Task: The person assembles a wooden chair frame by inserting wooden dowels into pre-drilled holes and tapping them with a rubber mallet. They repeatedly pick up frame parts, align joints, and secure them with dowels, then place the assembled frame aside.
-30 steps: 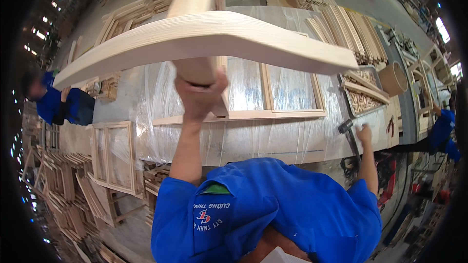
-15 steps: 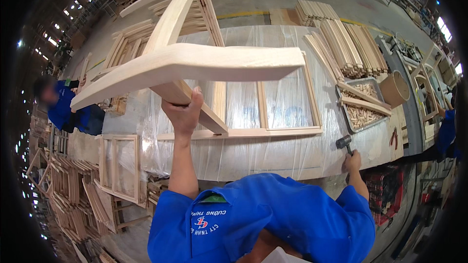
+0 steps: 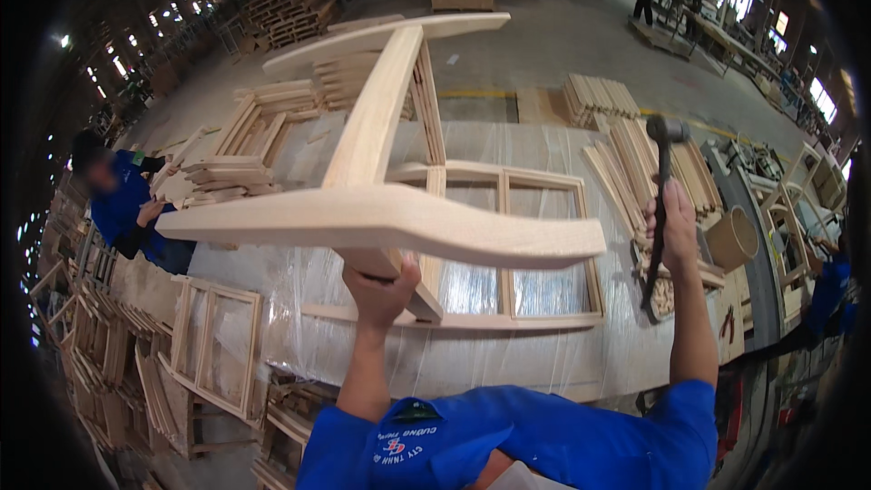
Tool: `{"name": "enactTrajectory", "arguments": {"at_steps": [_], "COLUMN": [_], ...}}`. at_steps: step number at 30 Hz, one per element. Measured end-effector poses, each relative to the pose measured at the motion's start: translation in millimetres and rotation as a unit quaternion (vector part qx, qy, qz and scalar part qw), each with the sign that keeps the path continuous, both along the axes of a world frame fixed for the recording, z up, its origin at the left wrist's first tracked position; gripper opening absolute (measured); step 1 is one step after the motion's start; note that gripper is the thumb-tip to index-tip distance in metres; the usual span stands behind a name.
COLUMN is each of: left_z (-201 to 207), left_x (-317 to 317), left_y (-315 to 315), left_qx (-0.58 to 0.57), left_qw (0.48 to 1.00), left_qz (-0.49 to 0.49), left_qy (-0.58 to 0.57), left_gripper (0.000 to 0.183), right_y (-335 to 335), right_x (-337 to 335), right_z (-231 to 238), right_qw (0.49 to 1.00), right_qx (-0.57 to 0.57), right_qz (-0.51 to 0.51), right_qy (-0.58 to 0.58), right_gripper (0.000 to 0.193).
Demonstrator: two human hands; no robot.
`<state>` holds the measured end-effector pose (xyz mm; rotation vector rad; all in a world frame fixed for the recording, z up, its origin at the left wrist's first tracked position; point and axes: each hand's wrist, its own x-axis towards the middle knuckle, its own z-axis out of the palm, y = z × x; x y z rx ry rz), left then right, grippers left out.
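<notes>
My left hand (image 3: 377,294) is closed around a rail of a pale wooden chair frame (image 3: 399,218), just under its thick curved leg. The frame stands up from the table, and another curved piece tops its far end. Raised at the right, my right hand (image 3: 673,222) grips a black-headed hammer (image 3: 664,156) by its dark handle, head up, apart from the wood. Beneath the upright part lies a flat wooden frame (image 3: 504,236) with crossbars; where the two meet is partly hidden by the curved leg.
Plastic film covers the table (image 3: 336,354). A tray of short dowels (image 3: 667,298), stacked slats (image 3: 635,150), a round brown tub (image 3: 731,240) and pliers (image 3: 728,321) are at the right. A co-worker in blue (image 3: 127,204) handles wood at the left, near stacked frames (image 3: 218,336).
My right hand has lifted the hammer from low beside the table edge to high over the dowel tray. My left hand keeps its grip on the rail. The view has tilted upward.
</notes>
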<state>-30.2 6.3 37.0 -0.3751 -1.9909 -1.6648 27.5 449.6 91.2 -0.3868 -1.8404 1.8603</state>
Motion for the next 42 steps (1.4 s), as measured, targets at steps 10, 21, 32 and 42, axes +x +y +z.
{"name": "enactTrajectory", "arguments": {"at_steps": [10,21,32,42], "left_z": [-7,-8,6,-15], "left_x": [3,7,-3,12], "left_y": [-7,-3,3,-17], "left_qx": [0.096,0.076,0.019,-0.012], "left_qw": [0.993,0.997,0.999,0.996], "left_qz": [-0.031,-0.016,-0.015,-0.068], "left_qy": [-0.061,-0.023,-0.031,-0.054], "left_gripper": [0.054,0.044,0.037,0.044], "right_y": [-78,-162,-147,-158], "right_x": [-156,-352,-354,-339], "right_z": [152,281,285,141], "right_qw": [0.962,0.867,0.943,0.905], "right_qx": [0.174,0.251,0.194,0.309], "right_qz": [0.206,-0.099,0.233,0.266], "right_qy": [0.038,0.420,0.139,-0.120], "right_gripper": [0.038,0.028,0.041,0.052]}}
